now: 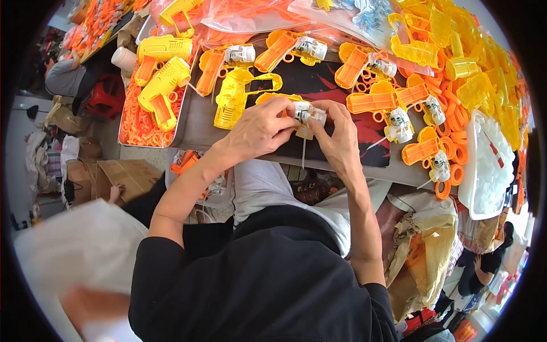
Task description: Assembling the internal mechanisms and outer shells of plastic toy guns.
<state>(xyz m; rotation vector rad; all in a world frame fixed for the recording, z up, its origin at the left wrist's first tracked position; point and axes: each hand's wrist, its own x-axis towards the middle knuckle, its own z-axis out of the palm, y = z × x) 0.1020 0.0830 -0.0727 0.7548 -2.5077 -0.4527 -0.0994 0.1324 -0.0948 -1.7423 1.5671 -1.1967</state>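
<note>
Both grips are pinching the small white motor unit [309, 114] from opposite ends, left hand [259, 128] and right hand [341, 134] equally close, unit sitting just above the near bench [199, 122] edge, long axis running left-right, orange shell half [273, 98] poking out behind the left fingers.

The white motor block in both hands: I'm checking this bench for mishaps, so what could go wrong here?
The white motor block is pinched by the left hand and right hand over the table edge; if it slips, it may fall into the lap. Its thin white wire hangs loose and might snag. An elbow could knock the crowded orange toy halves.
</note>
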